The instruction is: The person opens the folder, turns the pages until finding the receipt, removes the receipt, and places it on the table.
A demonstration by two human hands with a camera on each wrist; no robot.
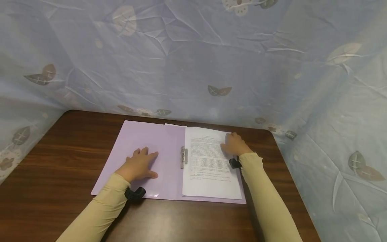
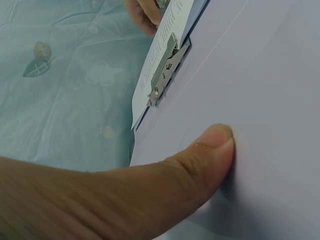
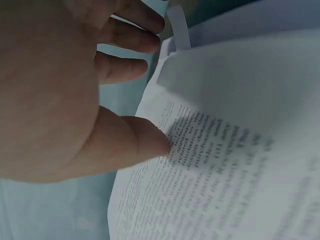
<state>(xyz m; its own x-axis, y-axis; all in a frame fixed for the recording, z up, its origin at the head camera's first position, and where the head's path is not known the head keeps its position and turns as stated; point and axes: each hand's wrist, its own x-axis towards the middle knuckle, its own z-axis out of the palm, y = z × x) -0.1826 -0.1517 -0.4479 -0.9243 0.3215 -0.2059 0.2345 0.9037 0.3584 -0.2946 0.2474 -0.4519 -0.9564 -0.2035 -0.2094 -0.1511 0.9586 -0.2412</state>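
A light purple folder (image 1: 169, 141) lies spread flat on the table, with a metal clip (image 1: 182, 157) at its spine. Printed sheets (image 1: 208, 181) cover its right side. My left hand (image 1: 139, 165) rests on the bare left cover, fingers spread; its thumb (image 2: 212, 145) presses the plastic in the left wrist view. At the upper right edge of the sheets is my right hand (image 1: 236, 144). In the right wrist view its thumb (image 3: 145, 140) lies over the printed text, and the other fingers (image 3: 125, 67) extend past the paper's edge, apart from the thumb.
The folder lies on a dark brown wooden table (image 1: 60, 151) with rounded far corners. A patterned pale blue cloth (image 1: 187, 74) hangs behind and along the sides. A white paper edge (image 1: 175, 125) sticks out past the folder's top near the spine.
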